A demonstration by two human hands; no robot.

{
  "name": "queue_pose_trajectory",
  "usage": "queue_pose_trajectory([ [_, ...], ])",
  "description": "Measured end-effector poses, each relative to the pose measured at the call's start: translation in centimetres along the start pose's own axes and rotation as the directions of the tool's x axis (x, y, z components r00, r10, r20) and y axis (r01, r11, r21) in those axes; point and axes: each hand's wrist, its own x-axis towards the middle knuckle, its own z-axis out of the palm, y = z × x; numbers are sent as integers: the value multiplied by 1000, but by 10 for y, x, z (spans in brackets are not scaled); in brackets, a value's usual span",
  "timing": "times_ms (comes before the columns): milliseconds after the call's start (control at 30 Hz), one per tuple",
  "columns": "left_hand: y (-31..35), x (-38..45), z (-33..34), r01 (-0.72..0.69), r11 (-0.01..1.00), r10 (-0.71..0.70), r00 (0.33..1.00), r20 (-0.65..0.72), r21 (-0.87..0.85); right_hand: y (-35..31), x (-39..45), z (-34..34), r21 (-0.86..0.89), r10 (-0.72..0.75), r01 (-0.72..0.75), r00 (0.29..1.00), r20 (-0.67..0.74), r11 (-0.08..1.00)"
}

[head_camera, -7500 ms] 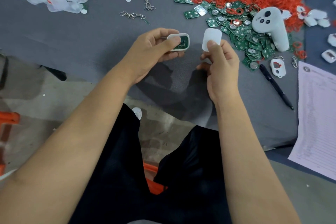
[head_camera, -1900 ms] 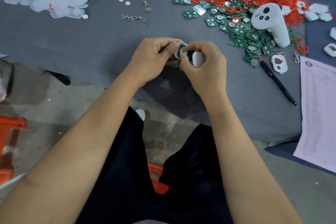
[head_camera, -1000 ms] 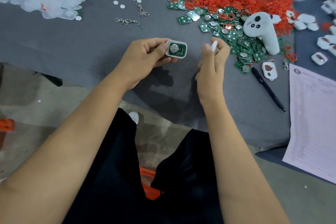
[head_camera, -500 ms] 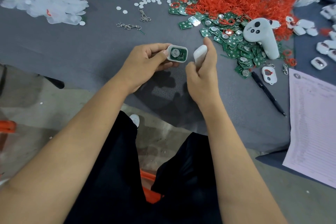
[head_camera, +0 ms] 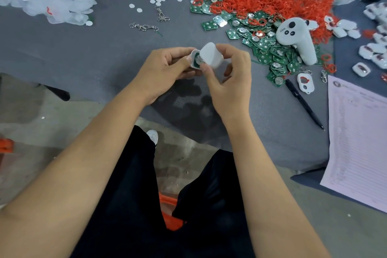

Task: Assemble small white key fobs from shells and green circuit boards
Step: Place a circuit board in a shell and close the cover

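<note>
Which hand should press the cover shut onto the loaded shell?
Right, probably. The right hand already pinches the white cover, tilted over the shell half with the green board. The left hand grips that half and can brace it.

A white controller (head_camera: 295, 40) lies near a black pen (head_camera: 303, 104) and what looks like a printed sheet (head_camera: 360, 142)

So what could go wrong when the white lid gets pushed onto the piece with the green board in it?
The white cover, pinched in the right hand, sits tilted over the shell half in the left hand. Pressed down crooked, it might not snap shut. The green circuit board inside could also shift or get pinched under the edge.
</note>
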Motion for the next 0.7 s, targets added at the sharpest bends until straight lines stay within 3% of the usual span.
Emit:
queue_pose_trajectory([
  [267, 1, -1, 0, 14, 997, -14, 1000, 7, 71, 3, 3, 0, 38, 26, -34, 983, 184, 999],
  [700, 2, -2, 1, 14, 997, -12, 1000, -21, 80, 9, 6, -1, 85, 82, -107, 964, 254, 991],
])
